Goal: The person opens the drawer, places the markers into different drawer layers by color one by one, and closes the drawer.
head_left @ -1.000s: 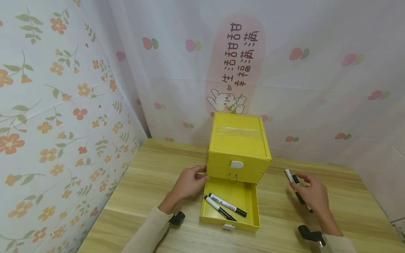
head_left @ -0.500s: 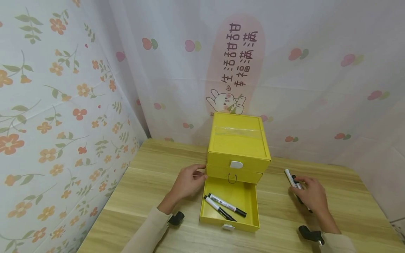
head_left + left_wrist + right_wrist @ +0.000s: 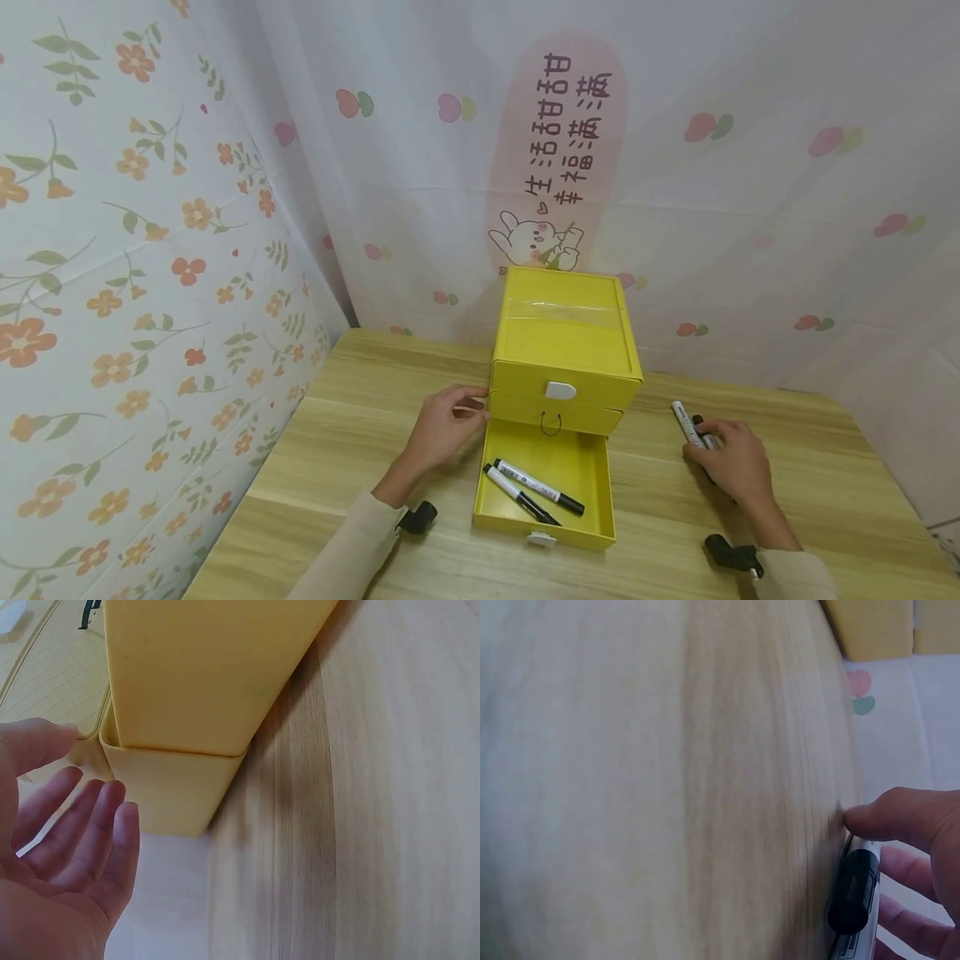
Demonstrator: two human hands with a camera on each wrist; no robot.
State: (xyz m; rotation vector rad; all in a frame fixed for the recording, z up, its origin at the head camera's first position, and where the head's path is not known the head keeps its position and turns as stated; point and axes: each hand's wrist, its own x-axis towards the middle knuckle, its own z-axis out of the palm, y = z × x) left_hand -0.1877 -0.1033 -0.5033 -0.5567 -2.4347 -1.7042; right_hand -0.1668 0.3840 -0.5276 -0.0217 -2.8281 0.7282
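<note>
A yellow drawer box (image 3: 567,329) stands on the table with its lowest drawer (image 3: 577,454) pulled out. Two black-and-white markers (image 3: 542,487) lie crossed inside that drawer. My left hand (image 3: 444,429) is at the box's left side, thumb and fingers apart, fingertips close to its front corner; in the left wrist view, nothing is between them. On the right, my right hand (image 3: 737,460) pinches at a pair of markers on the table, a white-ended marker (image 3: 686,421) and a black-capped marker (image 3: 853,896). Thumb and fingers lie on either side, partly hiding both markers.
The wooden table (image 3: 360,400) meets a printed curtain (image 3: 405,208) at the back and a floral curtain (image 3: 150,292) on the left. A white pull tab (image 3: 542,538) sticks out from the open drawer's front. The upper drawers are closed.
My right hand has shifted slightly left and closed in on the markers, whose white end has moved a little left. The left hand's fingers have spread slightly; the box and drawer stay put.
</note>
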